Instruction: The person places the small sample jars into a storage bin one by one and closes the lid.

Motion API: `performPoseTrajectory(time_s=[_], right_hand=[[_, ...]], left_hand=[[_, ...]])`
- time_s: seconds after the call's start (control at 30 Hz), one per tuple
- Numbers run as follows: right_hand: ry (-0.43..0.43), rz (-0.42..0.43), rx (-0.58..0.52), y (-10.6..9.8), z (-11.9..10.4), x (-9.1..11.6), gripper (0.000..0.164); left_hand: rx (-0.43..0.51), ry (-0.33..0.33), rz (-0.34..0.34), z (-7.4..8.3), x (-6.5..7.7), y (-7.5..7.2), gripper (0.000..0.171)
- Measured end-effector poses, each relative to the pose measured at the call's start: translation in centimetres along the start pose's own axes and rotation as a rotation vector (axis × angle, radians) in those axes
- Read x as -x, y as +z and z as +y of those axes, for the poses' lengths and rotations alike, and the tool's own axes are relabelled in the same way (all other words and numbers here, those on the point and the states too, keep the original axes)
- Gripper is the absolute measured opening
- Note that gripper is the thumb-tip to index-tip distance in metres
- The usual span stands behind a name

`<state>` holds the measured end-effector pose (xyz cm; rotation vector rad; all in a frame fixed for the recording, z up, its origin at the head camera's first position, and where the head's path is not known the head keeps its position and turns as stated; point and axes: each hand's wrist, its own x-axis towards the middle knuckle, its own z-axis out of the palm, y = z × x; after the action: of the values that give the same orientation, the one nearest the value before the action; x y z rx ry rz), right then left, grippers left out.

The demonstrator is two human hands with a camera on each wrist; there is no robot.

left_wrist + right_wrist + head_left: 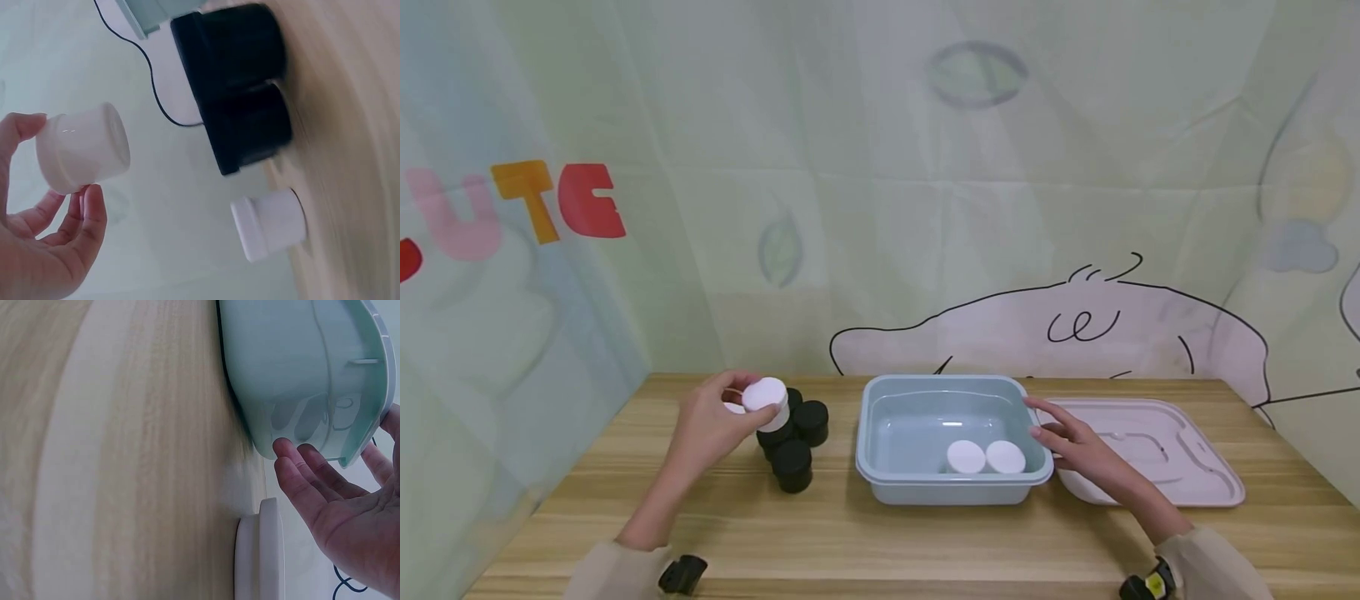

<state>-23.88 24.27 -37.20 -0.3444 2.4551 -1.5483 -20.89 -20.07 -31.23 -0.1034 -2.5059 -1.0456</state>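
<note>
My left hand [715,421] pinches a small white lidded jar [765,402] between thumb and fingers, lifted beside a group of black lidded jars [792,467]. The left wrist view shows the held white jar [84,149] well off the table, with another white jar [270,224] standing near the black jars [234,50]. Two white jars [966,457] sit in the front right part of the light blue plastic bin [898,492]. My right hand [1078,446] touches the bin's right rim, its fingers loosely extended along the outer wall [281,369].
A pale pink lid [1217,479] lies flat on the wooden table [820,550], right of the bin and partly behind the right hand. A printed cloth [880,208] hangs behind the table's far edge.
</note>
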Motion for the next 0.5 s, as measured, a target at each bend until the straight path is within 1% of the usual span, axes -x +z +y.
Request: performPoseTrajectory(time_s=[0.27,0.5], right_hand=[[-0.004,-0.003,-0.011,0.0,0.0,0.0,0.058],[-0.012,-0.004,-0.008,0.0,0.0,0.0,0.058]], left_hand=[[0.067,0.016,-0.048,2.2,-0.2,1.7,0.041],[0.122,0.086,-0.068,4.1,-0.1,3.7,0.038]])
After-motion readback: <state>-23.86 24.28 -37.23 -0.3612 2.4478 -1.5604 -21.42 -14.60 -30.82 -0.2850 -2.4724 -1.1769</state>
